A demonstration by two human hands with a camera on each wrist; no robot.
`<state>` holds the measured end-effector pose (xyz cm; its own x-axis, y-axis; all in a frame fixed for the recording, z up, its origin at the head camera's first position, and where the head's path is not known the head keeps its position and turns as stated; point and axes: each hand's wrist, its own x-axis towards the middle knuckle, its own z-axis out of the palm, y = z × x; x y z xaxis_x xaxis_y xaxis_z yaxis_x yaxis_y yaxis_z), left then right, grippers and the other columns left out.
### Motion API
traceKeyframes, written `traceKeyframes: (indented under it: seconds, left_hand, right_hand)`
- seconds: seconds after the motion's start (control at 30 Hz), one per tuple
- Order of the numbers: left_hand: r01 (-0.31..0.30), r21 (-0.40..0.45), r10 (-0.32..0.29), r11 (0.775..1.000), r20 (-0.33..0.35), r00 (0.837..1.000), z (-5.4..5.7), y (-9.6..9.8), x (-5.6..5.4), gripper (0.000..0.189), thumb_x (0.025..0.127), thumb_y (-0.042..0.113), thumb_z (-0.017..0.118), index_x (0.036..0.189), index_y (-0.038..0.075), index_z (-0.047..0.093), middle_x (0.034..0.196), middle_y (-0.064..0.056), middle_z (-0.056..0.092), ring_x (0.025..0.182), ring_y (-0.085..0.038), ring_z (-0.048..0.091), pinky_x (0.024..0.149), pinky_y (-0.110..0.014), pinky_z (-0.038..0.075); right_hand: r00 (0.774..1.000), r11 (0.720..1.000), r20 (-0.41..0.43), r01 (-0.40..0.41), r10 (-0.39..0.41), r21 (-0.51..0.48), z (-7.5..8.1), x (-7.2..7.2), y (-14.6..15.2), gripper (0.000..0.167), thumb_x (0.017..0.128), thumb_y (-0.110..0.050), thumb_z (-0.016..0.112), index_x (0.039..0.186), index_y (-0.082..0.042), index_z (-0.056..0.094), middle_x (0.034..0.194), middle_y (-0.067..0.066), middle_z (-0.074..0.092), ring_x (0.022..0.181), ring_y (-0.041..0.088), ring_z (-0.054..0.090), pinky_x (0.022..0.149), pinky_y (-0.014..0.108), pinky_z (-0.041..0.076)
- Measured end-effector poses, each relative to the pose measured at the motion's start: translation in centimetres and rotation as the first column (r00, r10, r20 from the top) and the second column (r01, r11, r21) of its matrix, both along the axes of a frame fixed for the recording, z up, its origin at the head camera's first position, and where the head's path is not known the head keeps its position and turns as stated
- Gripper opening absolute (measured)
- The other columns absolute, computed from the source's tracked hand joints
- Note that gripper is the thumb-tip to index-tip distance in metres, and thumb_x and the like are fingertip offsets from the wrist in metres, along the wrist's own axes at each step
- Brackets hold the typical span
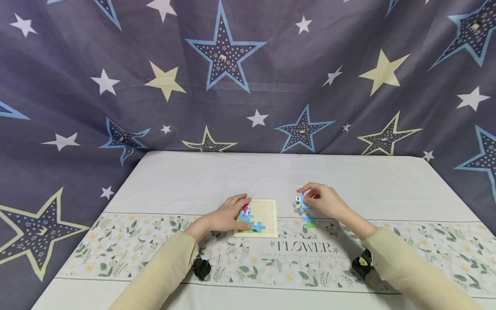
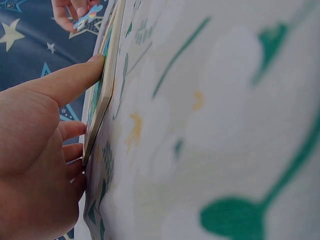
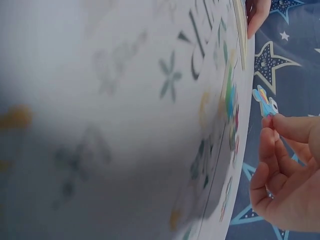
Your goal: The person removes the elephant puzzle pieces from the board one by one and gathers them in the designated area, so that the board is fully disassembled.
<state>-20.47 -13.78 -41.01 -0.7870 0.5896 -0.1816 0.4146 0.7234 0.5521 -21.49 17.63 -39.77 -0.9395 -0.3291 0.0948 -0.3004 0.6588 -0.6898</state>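
Note:
My left hand (image 1: 226, 215) rests at the left side of a shallow wooden puzzle tray (image 1: 269, 215). Its straight thumb (image 2: 75, 82) presses on the tray's near left part, and the other fingers lie along the far left side. Joined jigsaw pieces (image 1: 248, 215), blue, green and red, fill the tray's left part; bare wood shows on the right. To the right of the tray, my right hand (image 1: 325, 201) pinches a blue jigsaw piece (image 3: 265, 102) between thumb and fingertips, held above the table. Below that hand lies a loose blue-and-green jigsaw piece (image 1: 309, 221).
A white table (image 1: 193, 176) bears a flowered printed band with the word FLOWER. More loose colourful pieces (image 3: 226, 197) lie on the cloth in the right wrist view. A dark star-patterned curtain (image 1: 248, 99) hangs behind and to the sides.

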Motion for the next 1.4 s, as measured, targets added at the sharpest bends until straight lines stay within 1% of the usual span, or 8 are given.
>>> traceKeyframes:
  seconds: [0.2, 0.4, 0.57, 0.7, 0.9, 1.13, 1.4]
  left_hand:
    - [0.001, 0.002, -0.001, 1.000, -0.001, 1.000, 0.0, 0.0, 0.0, 0.083, 0.082, 0.043, 0.063, 0.145, 0.009, 0.021, 0.151, -0.011, 0.012, 0.138, -0.031, 0.010, 0.108, -0.051, 0.018]
    - [0.001, -0.001, -0.001, 1.000, 0.000, 1.000, 0.1, 0.0, 0.0, 0.083, 0.082, 0.043, 0.063, 0.145, 0.009, 0.021, 0.151, -0.012, 0.012, 0.138, -0.031, 0.010, 0.108, -0.051, 0.018]
    - [0.004, 0.002, -0.004, 1.000, 0.001, 1.000, 0.2, 0.0, 0.0, 0.083, 0.082, 0.043, 0.063, 0.145, 0.009, 0.021, 0.151, -0.012, 0.012, 0.138, -0.031, 0.009, 0.108, -0.052, 0.018]
    - [0.006, -0.001, -0.006, 1.000, -0.002, 1.000, 0.3, -0.1, 0.0, 0.083, 0.082, 0.043, 0.062, 0.146, 0.009, 0.021, 0.152, -0.012, 0.012, 0.139, -0.031, 0.009, 0.109, -0.052, 0.017]
    - [0.006, -0.004, -0.006, 1.000, 0.000, 1.000, 0.2, -0.1, -0.1, 0.083, 0.083, 0.042, 0.062, 0.146, 0.009, 0.021, 0.151, -0.012, 0.012, 0.138, -0.031, 0.009, 0.109, -0.051, 0.017]
    - [0.005, -0.004, -0.005, 1.000, 0.002, 1.000, 0.2, -0.1, 0.0, 0.083, 0.082, 0.043, 0.063, 0.146, 0.009, 0.021, 0.152, -0.012, 0.012, 0.139, -0.030, 0.009, 0.109, -0.051, 0.017]
    - [0.001, -0.010, -0.001, 1.000, -0.001, 1.000, 0.1, 0.0, -0.1, 0.083, 0.082, 0.043, 0.063, 0.146, 0.010, 0.021, 0.152, -0.011, 0.012, 0.139, -0.030, 0.009, 0.109, -0.051, 0.018]
  right_hand:
    - [0.999, 0.999, 0.027, 0.021, -0.022, 0.026, 0.0, 0.1, 1.2, 0.021, 0.087, -0.011, 0.059, 0.107, -0.008, 0.062, 0.083, 0.005, 0.066, 0.070, 0.014, 0.060, 0.064, 0.030, 0.046]
    - [0.998, 0.998, 0.028, 0.046, -0.048, 0.040, -0.1, 0.0, 2.1, 0.023, 0.087, -0.010, 0.058, 0.109, -0.007, 0.062, 0.084, 0.006, 0.066, 0.071, 0.014, 0.060, 0.064, 0.030, 0.047]
    - [0.998, 0.997, 0.028, 0.062, -0.063, 0.040, -0.3, -0.1, 3.0, 0.024, 0.087, -0.009, 0.058, 0.110, -0.005, 0.061, 0.084, 0.007, 0.065, 0.072, 0.017, 0.061, 0.062, 0.029, 0.046]
    - [0.996, 0.995, 0.028, 0.079, -0.081, 0.062, -0.4, -0.3, 3.6, 0.022, 0.087, -0.009, 0.057, 0.109, -0.005, 0.061, 0.085, 0.008, 0.065, 0.072, 0.016, 0.060, 0.060, 0.029, 0.045]
    - [0.995, 0.991, 0.013, 0.102, -0.104, 0.091, -0.5, -0.4, 4.2, 0.020, 0.088, -0.010, 0.057, 0.107, -0.005, 0.061, 0.087, 0.009, 0.066, 0.071, 0.014, 0.059, 0.063, 0.030, 0.047]
    - [0.994, 0.989, 0.018, 0.102, -0.104, 0.104, -0.4, -0.4, 4.7, 0.019, 0.089, -0.010, 0.056, 0.107, -0.004, 0.061, 0.087, 0.012, 0.066, 0.072, 0.017, 0.061, 0.063, 0.034, 0.048]
    - [0.991, 0.983, 0.016, 0.129, -0.132, 0.132, -0.6, -0.7, 5.1, 0.018, 0.088, -0.011, 0.058, 0.104, -0.005, 0.062, 0.086, 0.010, 0.065, 0.070, 0.017, 0.059, 0.062, 0.033, 0.046]
